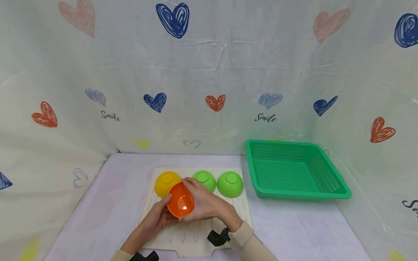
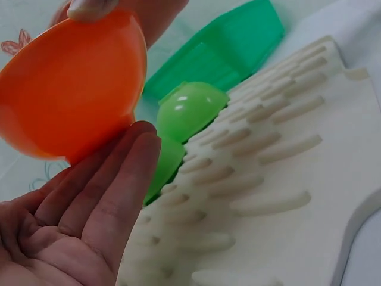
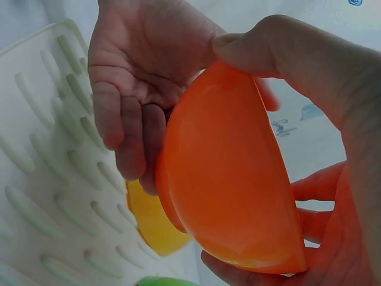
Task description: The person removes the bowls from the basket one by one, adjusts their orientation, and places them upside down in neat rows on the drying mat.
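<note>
An orange bowl [image 1: 180, 200] is held up by both hands over a cream ribbed drying board, its hollow facing the head camera. My left hand [image 1: 156, 218] grips it from the left, thumb at the rim, fingers under the foot ring in the left wrist view. With thumb and fingers spread across the rim, my right hand [image 1: 206, 203] holds the other side. Behind it, a yellow bowl [image 1: 166, 182] and two green bowls, one in the middle [image 1: 205, 178] and one at right [image 1: 230, 185], sit upside down on the board [image 1: 192, 237].
A green perforated basket [image 1: 298, 197] stands on the table to the right of the board. White sheeting [image 1: 209, 76] with printed hearts surrounds the table on the back and sides. A pale cloth [image 1: 101, 203] covers the tabletop.
</note>
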### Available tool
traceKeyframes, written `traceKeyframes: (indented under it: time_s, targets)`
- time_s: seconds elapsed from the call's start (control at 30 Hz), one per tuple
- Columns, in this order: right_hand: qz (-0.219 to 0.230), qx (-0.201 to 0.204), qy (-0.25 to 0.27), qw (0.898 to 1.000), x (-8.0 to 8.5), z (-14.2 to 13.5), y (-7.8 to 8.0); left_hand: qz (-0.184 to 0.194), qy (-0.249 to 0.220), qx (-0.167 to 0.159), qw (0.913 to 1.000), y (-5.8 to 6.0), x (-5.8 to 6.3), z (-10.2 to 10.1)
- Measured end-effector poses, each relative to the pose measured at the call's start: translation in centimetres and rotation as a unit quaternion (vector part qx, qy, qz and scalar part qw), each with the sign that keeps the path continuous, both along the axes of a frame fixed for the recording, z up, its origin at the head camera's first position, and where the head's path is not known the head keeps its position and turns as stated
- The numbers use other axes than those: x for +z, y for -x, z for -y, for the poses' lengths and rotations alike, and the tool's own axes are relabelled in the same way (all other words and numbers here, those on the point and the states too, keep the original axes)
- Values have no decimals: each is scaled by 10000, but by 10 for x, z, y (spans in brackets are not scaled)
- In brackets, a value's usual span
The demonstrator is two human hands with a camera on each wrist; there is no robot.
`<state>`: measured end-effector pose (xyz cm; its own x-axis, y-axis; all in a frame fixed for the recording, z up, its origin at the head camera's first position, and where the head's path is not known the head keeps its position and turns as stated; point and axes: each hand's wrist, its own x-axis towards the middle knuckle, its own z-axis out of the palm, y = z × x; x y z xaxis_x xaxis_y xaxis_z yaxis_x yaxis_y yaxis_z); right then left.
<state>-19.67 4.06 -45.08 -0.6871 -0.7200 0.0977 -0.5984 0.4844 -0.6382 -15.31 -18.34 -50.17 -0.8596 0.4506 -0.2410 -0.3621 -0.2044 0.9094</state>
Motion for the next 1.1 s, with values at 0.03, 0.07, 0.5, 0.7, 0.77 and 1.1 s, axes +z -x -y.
traceKeyframes:
  time_s: [0.03,0.07,0.5,0.7,0.77,1.1]
  targets:
    - [7,0,-2,10000,0,1,0,-30,77,37,10000,0,1,1]
    - [4,-1,-9,10000,-1,3,0,-39,157,87,9998,-1,1,2]
    - [363,92,56,9993,3,4,-2,-384,1627,971,9811,-5,13,17]
    - [544,-87,449,9975,10,-2,-3,-723,2279,1635,9571,-9,28,20]
    - [569,-193,555,9966,11,-4,-3,-900,2396,1653,9525,-10,32,22]
    - [783,-554,897,9913,6,-1,0,-2827,3044,1442,8982,-19,34,23]
